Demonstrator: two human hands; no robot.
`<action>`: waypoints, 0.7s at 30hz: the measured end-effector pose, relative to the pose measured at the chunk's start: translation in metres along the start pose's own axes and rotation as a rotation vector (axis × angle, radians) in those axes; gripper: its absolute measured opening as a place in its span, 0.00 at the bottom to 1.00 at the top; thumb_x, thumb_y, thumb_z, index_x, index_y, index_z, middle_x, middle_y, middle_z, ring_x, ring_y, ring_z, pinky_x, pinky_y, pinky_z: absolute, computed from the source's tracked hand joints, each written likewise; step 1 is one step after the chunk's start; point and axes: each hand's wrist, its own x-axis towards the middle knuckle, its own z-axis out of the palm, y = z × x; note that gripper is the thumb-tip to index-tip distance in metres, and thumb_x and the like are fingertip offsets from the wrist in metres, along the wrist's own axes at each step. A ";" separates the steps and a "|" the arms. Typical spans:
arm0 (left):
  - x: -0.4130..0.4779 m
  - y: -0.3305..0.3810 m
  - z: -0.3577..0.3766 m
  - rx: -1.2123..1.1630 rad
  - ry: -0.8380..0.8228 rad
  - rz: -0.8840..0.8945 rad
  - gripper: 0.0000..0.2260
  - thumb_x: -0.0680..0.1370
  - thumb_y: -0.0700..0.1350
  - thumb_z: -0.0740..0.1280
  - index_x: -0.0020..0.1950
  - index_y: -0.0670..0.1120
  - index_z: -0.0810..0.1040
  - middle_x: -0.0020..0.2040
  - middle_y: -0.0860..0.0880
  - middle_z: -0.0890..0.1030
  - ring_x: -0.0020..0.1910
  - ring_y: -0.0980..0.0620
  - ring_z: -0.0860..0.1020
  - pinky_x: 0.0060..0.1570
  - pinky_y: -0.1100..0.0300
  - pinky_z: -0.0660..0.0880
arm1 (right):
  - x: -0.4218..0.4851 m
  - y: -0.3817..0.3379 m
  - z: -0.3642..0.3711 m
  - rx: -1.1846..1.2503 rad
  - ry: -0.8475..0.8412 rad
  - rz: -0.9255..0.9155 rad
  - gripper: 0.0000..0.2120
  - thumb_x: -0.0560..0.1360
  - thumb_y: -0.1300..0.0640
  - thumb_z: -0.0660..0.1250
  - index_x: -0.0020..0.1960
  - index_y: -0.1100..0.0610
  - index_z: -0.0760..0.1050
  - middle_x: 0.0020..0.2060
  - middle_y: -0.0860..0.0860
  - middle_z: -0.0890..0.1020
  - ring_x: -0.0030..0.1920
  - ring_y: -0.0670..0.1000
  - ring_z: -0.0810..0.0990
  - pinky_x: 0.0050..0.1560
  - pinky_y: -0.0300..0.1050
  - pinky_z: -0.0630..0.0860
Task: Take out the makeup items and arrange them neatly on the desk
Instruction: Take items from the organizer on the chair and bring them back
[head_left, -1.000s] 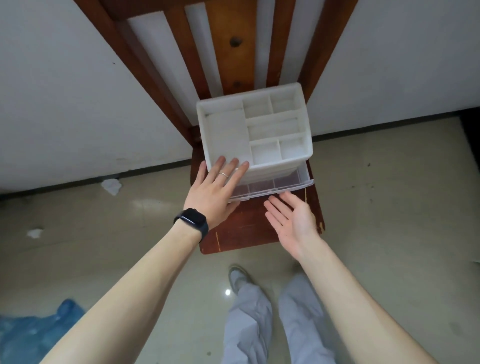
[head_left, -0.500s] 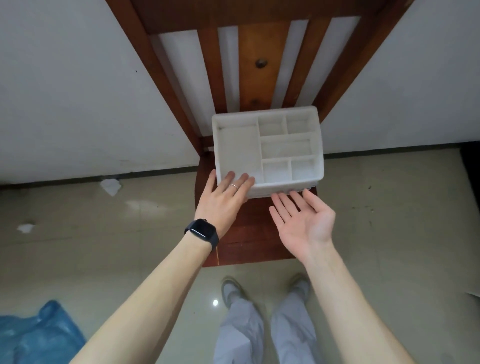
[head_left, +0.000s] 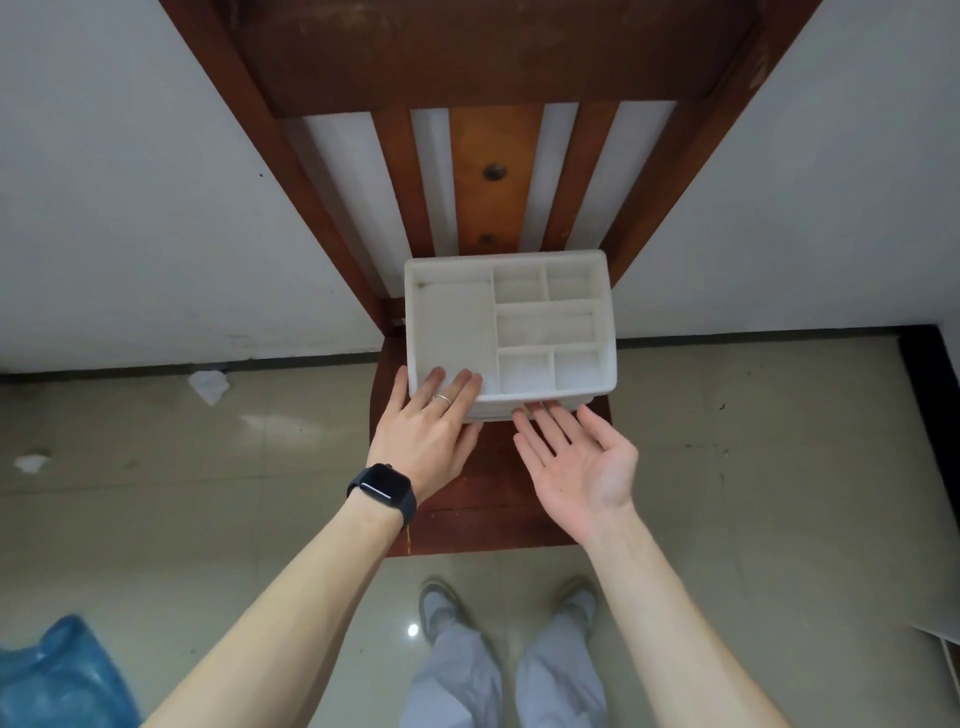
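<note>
Compartments (head_left: 545, 330) of the organizer (head_left: 410, 322) on the chair (head_left: 483, 509) look empty, no makeup in sight, so emptying seems done; left hand (head_left: 428, 436) rests flat on its front, right hand (head_left: 582, 462) spread palm-up at its base.

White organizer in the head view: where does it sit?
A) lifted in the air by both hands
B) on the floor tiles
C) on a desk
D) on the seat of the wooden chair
D: the white organizer rests on the seat of the wooden chair, close to the backrest slats. The left hand lays straight fingers on its front left corner, and the right hand is palm up at its lower front edge.
</note>
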 end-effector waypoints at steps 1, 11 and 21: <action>0.000 0.002 0.000 -0.002 -0.015 -0.014 0.21 0.80 0.53 0.63 0.70 0.44 0.75 0.66 0.46 0.79 0.66 0.41 0.76 0.69 0.36 0.66 | 0.002 -0.004 -0.008 -0.046 -0.020 0.010 0.22 0.78 0.53 0.63 0.68 0.63 0.73 0.63 0.60 0.81 0.65 0.62 0.79 0.72 0.57 0.67; 0.001 0.025 0.002 -0.102 -0.079 -0.244 0.24 0.82 0.55 0.56 0.75 0.46 0.70 0.72 0.48 0.74 0.73 0.43 0.69 0.74 0.39 0.57 | 0.048 -0.020 -0.134 -1.854 0.400 -0.186 0.18 0.78 0.52 0.66 0.66 0.56 0.73 0.54 0.51 0.83 0.56 0.57 0.81 0.55 0.46 0.75; 0.001 0.025 0.011 -0.093 -0.053 -0.265 0.25 0.82 0.54 0.58 0.76 0.46 0.69 0.73 0.48 0.73 0.74 0.44 0.67 0.75 0.41 0.54 | 0.090 0.009 -0.165 -2.146 0.554 -0.321 0.13 0.81 0.60 0.60 0.63 0.65 0.68 0.57 0.63 0.76 0.56 0.65 0.78 0.52 0.55 0.76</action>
